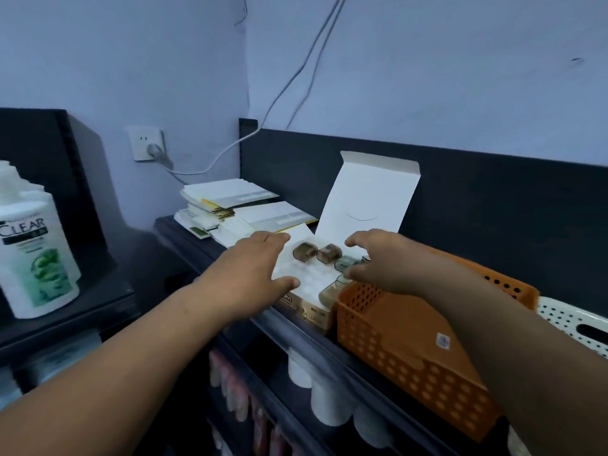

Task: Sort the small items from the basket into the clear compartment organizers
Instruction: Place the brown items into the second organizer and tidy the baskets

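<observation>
An open cardboard box [316,312] with a raised white lid [371,192] sits on the dark shelf top. Its clear tray holds small brown capsule-like items [306,251] and greenish ones [345,262]. My left hand [253,274] rests flat on the box's left side, fingers apart, holding nothing. Above the tray's right part my right hand [385,261] hovers with curled, spread fingers; nothing shows in its grip. An orange perforated basket [404,366] stands right beside the box, under my right forearm.
Stacked paper packets [230,205] lie behind the box near a wall socket [148,144] with a white cable. A white Clear shampoo bottle [31,251] stands at left. A white perforated basket [572,324] sits at far right. White bottles [329,403] fill the shelf below.
</observation>
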`<state>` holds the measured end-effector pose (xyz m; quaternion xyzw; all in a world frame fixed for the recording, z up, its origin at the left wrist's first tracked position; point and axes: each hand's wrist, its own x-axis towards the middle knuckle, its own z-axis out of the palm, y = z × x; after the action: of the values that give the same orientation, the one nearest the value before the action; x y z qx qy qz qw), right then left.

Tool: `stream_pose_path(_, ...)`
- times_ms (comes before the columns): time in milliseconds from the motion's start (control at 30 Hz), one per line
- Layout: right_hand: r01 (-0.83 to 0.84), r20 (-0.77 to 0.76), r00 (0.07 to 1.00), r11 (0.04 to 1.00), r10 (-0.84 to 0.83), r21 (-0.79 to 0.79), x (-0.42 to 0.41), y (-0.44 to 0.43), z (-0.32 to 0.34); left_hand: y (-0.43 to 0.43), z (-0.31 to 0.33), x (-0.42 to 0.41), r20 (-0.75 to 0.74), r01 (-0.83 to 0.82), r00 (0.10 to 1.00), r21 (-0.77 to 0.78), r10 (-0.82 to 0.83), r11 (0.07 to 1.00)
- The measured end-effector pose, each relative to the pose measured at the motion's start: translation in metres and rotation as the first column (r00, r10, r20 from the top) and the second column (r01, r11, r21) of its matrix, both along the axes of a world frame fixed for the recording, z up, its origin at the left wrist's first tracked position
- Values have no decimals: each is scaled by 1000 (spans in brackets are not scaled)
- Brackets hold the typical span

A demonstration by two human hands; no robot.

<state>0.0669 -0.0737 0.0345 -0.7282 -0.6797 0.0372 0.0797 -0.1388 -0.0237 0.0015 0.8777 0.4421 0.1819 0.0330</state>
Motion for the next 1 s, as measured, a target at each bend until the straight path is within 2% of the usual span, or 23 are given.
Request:
stream_pose_path(200, -20, 48, 998, 987, 28, -161, -6, 48, -21, 68, -9, 26, -51, 63, 996, -82, -67, 995)
stream_pose_path(367, 92, 95, 993, 946, -65, -311, -8, 75, -30, 129, -18, 48, -94, 146, 983, -137, -160, 980)
stream_pose_path(567, 195, 145, 979, 857, -143, -476, -15, 105, -39, 189, -27, 73, -135, 333, 927, -131, -350, 934)
stream_pose_path(667, 252, 206, 965, 794, -163, -553, -19, 113, -48, 209, -35, 83, -232, 402, 884, -64, -406, 913)
stream_pose_path(767, 294, 195, 955, 775, -221, -559, -22, 115, -49, 221, -42, 94, -401, 471, 810, 11, -428, 882)
stream_pose_path(867, 302, 134, 953, 800, -273, -519, -22, 117, -50, 232, -53, 102, -494, 488, 760, 5, -422, 873)
stream_pose_path(1000, 330, -84, 921, 876, -381, -353, -18, 112, -41, 237, -54, 108, -515, 499, 752, 37, -412, 866)
